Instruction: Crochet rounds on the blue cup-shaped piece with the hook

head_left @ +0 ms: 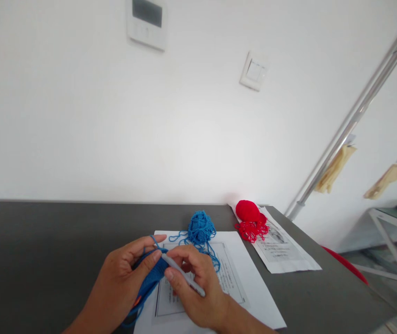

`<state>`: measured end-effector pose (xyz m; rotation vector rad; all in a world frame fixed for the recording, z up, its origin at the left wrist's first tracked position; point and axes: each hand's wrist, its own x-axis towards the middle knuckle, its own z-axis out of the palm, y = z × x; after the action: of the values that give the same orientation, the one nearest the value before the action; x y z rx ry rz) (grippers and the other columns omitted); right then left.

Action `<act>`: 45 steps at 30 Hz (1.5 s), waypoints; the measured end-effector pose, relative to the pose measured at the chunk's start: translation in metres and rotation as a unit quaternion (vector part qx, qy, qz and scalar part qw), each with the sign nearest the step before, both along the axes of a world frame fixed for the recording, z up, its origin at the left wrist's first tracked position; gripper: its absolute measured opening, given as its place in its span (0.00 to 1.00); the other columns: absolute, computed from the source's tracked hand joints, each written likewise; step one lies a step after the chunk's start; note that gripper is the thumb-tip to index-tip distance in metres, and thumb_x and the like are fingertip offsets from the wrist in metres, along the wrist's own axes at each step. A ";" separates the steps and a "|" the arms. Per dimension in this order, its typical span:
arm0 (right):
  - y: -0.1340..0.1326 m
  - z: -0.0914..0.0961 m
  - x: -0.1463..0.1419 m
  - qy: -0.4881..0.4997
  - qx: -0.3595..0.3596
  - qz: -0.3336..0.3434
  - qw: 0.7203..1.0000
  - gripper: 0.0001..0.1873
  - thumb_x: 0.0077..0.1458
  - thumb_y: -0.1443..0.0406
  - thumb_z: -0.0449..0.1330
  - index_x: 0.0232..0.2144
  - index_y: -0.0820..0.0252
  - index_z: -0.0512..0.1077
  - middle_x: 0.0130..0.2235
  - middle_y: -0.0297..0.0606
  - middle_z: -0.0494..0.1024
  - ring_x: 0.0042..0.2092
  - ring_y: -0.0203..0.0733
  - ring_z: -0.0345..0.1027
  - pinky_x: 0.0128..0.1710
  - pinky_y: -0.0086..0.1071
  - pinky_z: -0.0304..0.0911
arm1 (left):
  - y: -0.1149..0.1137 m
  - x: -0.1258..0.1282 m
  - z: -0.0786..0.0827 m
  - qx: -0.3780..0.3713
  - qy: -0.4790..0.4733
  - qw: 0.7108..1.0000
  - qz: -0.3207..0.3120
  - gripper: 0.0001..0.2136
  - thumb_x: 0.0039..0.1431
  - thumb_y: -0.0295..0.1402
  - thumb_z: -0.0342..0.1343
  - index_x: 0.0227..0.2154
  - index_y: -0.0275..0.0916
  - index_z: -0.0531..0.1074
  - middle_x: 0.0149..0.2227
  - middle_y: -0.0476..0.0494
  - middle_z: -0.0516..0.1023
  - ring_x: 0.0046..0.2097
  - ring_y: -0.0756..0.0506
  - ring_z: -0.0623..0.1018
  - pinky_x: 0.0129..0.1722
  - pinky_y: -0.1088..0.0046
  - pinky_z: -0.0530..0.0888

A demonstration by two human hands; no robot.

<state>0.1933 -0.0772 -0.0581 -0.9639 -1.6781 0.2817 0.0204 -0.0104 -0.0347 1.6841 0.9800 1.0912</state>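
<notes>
My left hand (124,271) is closed on a piece of blue crochet work (152,280), pinching its upper edge between thumb and fingers. A strand of blue yarn loops over the left index finger. In my right hand (198,283) is a grey-handled crochet hook (184,274), its tip meeting the edge of the blue piece; the tip itself is hidden by the fingers and yarn. Behind the hands a ball of blue yarn (201,227) rests on a printed sheet (233,273), with loose strands trailing from it. A small orange bit (137,301) shows low on the blue piece.
A red yarn ball (247,211) with loose red loops lies on a second printed sheet (280,253) at the right. The dark table (45,260) meets a white wall behind. A metal pole (351,116) stands past the table's right edge, near hanging gloves (336,168).
</notes>
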 end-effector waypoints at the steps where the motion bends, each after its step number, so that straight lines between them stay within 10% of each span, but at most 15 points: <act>1: 0.000 0.000 0.000 -0.001 0.000 0.000 1.000 0.10 0.65 0.63 0.60 0.48 0.55 0.73 0.37 0.36 0.80 0.34 0.35 0.70 0.35 0.27 0.67 | 0.000 0.000 0.000 0.001 0.001 1.000 0.000 0.16 0.52 0.46 0.63 0.35 0.40 0.85 0.44 0.39 0.88 0.45 0.36 0.86 0.50 0.67 0.80; 15: 0.001 -0.002 0.001 0.003 0.003 0.004 1.000 0.11 0.64 0.64 0.61 0.49 0.55 0.73 0.36 0.34 0.79 0.34 0.34 0.69 0.35 0.26 0.66 | 0.002 0.000 -0.001 0.009 -0.003 1.000 0.003 0.16 0.52 0.47 0.63 0.34 0.39 0.85 0.44 0.38 0.88 0.43 0.37 0.86 0.48 0.69 0.81; 22: 0.001 -0.001 0.001 0.003 0.000 0.008 1.000 0.10 0.65 0.63 0.61 0.49 0.54 0.73 0.35 0.34 0.78 0.32 0.34 0.69 0.34 0.26 0.66 | 0.000 0.000 0.001 0.007 -0.001 1.000 0.008 0.17 0.51 0.47 0.63 0.35 0.39 0.85 0.42 0.38 0.88 0.35 0.40 0.85 0.30 0.75 0.80; 31: 0.000 -0.001 0.001 0.000 0.002 0.008 1.000 0.11 0.65 0.63 0.61 0.49 0.53 0.73 0.38 0.35 0.79 0.34 0.34 0.69 0.34 0.26 0.66 | -0.001 0.002 0.003 0.023 -0.015 1.000 0.004 0.13 0.51 0.45 0.64 0.33 0.41 0.85 0.41 0.41 0.88 0.40 0.39 0.86 0.45 0.71 0.81; 45: 0.001 0.000 0.001 -0.001 -0.004 0.006 1.000 0.10 0.65 0.63 0.60 0.48 0.55 0.73 0.37 0.36 0.80 0.33 0.35 0.70 0.33 0.27 0.67 | -0.002 0.002 0.006 -0.002 -0.033 0.999 -0.005 0.13 0.51 0.43 0.65 0.34 0.42 0.86 0.37 0.42 0.88 0.43 0.37 0.86 0.30 0.75 0.81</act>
<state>0.1942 -0.0767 -0.0585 -0.9600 -1.6861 0.2968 0.0221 -0.0128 -0.0287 1.6385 0.9300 1.1312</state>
